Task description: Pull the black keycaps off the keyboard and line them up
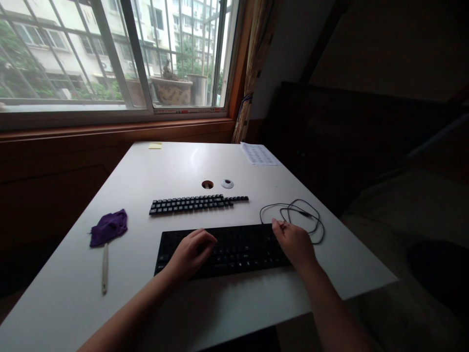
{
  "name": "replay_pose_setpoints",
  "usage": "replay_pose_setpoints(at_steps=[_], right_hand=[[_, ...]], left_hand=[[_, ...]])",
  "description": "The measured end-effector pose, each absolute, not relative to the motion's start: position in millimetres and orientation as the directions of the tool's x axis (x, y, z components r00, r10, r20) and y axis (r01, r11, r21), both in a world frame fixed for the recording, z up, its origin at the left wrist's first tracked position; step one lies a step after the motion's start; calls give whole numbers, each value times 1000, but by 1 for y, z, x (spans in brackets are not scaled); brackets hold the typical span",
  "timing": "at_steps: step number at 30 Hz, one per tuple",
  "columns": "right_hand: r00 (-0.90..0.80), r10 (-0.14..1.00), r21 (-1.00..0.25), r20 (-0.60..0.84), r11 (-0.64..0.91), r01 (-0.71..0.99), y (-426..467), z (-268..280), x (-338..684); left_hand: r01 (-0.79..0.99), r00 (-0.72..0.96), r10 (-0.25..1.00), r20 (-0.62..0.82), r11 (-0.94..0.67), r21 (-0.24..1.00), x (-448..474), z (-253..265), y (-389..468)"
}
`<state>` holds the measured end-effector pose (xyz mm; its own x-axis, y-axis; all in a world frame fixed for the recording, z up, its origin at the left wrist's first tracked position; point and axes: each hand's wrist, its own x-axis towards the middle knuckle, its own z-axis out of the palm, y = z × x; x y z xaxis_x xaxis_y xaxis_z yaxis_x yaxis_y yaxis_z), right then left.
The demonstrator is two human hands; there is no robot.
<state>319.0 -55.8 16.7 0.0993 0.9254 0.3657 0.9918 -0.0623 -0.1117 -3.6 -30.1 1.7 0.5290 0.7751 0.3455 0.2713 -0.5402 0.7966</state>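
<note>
A black keyboard (234,259) lies on the white table in front of me, and some of its keys show pale marks. Over its left half is my left hand (194,249), the fingers curled together towards the thumb; whatever lies between them is hidden. Above the keyboard's right end, my right hand (295,242) is closed in a pinch, and anything held there is too small to name. Beyond the keyboard, loose black keycaps (190,204) stand in several rows. The keyboard's black cable (318,220) lies in loops beside my right hand.
At left lies a brush-like stick (105,269) with a purple cloth (109,228) at its head. A round table hole (207,185) and a white ring-shaped cover (227,184) sit behind the keycaps. Printed paper (259,154) and a yellow note (155,145) lie at the far edge.
</note>
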Motion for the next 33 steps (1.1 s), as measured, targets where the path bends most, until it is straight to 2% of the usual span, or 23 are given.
replay_pose_setpoints(at_steps=[3, 6, 16, 26, 30, 33], right_hand=[[72, 918, -57, 389, -54, 997, -62, 17, 313], [92, 916, -72, 392, -69, 995, -60, 15, 318], [264, 919, -311, 292, -170, 935, -43, 11, 345], [235, 933, -296, 271, -151, 943, -46, 21, 336], [178, 933, -245, 313, -101, 964, -52, 29, 327], [138, 927, -253, 350, -49, 966, -56, 37, 317]], left_hand=[[270, 534, 772, 344, -541, 796, -4, 2, -30], [276, 538, 771, 342, -544, 793, -4, 2, -30], [281, 535, 772, 343, -545, 790, -4, 0, -29], [280, 535, 770, 348, -551, 786, -4, -2, -28], [286, 537, 769, 346, -552, 783, -4, -1, -28], [290, 535, 769, 349, -555, 780, -4, -1, -29]])
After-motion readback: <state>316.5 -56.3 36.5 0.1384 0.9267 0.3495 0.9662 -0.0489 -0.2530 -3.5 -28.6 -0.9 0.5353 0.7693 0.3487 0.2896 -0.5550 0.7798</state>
